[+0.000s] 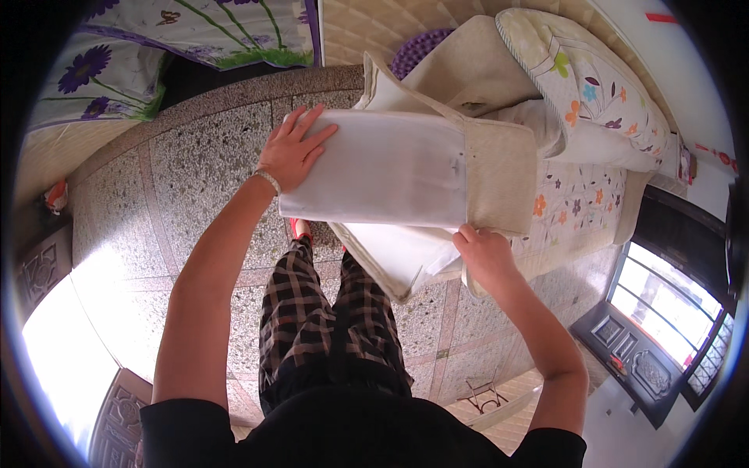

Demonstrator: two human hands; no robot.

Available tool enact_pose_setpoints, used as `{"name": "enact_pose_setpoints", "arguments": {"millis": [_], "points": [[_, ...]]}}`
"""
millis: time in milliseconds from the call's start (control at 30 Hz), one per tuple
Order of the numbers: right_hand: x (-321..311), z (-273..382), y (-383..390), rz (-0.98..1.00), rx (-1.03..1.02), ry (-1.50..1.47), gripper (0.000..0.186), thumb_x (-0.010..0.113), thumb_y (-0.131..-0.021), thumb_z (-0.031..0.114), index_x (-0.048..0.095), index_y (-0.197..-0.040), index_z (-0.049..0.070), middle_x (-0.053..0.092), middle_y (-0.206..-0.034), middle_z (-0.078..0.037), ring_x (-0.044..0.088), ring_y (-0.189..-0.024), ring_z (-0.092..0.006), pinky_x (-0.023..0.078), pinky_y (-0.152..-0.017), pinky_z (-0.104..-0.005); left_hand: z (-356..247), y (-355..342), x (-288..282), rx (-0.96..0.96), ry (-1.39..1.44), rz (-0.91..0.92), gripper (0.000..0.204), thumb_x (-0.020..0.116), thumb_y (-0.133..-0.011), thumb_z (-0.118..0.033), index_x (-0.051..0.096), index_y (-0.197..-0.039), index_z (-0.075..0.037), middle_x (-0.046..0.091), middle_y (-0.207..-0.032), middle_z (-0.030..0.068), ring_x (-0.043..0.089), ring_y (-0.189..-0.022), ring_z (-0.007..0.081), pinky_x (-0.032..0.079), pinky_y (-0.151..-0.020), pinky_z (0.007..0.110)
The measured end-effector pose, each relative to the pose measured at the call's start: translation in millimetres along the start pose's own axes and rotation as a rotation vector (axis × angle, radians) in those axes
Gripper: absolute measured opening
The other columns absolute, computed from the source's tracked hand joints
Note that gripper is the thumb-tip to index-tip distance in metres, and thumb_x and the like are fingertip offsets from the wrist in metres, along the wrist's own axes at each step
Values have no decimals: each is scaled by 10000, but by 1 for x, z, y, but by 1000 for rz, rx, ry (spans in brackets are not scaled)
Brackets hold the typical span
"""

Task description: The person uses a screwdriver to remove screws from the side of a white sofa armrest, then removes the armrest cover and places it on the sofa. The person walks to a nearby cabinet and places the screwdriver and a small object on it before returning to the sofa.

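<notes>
A white, block-shaped cushion (pixel 382 168) lies level in front of me, its right end inside a beige fabric cover (pixel 501 175). Across the cushion's far left corner, my left hand (pixel 295 152) rests with its fingers spread. My right hand (pixel 488 257) is closed on the near edge of the cover, close to where the white cushion enters it. Below the cushion hangs a pale flap with beige edging (pixel 394 253), partly hidden by it. How deep the cushion goes into the cover cannot be seen.
Beyond my right hand is a seat with a flower-patterned cover (pixel 581 191) and a floral cushion (pixel 581 90). A purple woven thing (pixel 421 51) shows behind beige fabric. Speckled tiles (pixel 203 164) make up the floor. A flowered curtain (pixel 226 35) hangs far left; a dark door (pixel 636 363) stands right.
</notes>
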State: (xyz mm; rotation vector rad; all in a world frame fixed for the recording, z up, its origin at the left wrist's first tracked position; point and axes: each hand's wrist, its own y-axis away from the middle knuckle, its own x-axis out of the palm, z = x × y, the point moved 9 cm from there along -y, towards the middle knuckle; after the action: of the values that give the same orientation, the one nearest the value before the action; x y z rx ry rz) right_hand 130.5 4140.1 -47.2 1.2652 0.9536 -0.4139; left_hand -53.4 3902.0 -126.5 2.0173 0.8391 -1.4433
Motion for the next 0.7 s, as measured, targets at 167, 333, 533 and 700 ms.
{"name": "enact_pose_setpoints", "arguments": {"millis": [167, 333, 533, 700], "points": [[6, -15, 8, -44, 31, -554, 149, 634, -744, 132, 603, -866, 52, 586, -928, -81, 626, -781, -243, 513, -626, -366, -18, 24, 9, -29, 9, 38, 423, 486, -895, -271, 468, -1318, -284, 243, -1477, 80, 246, -1335, 349, 312, -1033, 497], [-22, -65, -9, -381, 226, -705, 202, 677, -753, 185, 601, -912, 86, 577, -926, -66, 579, -839, -275, 477, -709, -379, -36, 53, 10, -3, 0, -15, 414, 513, -873, -279, 507, -1287, -287, 293, -1448, 78, 278, -1314, 348, 335, -996, 505], [-81, -53, -60, -581, -73, -306, 283, 693, -744, 174, 587, -987, 76, 550, -1024, -83, 561, -910, -289, 464, -774, -400, -42, 64, 10, -13, 57, -9, 414, 542, -855, -256, 529, -1267, -291, 296, -1449, 68, 286, -1313, 343, 332, -1002, 497], [-60, -58, -102, -144, -18, -535, 464, 735, -712, 175, 554, -1133, 107, 540, -1109, -90, 552, -1000, -288, 467, -828, -379, -42, 67, 8, -13, 67, -44, 421, 564, -832, -231, 547, -1251, -269, 326, -1429, 84, 296, -1299, 363, 331, -1004, 501]]}}
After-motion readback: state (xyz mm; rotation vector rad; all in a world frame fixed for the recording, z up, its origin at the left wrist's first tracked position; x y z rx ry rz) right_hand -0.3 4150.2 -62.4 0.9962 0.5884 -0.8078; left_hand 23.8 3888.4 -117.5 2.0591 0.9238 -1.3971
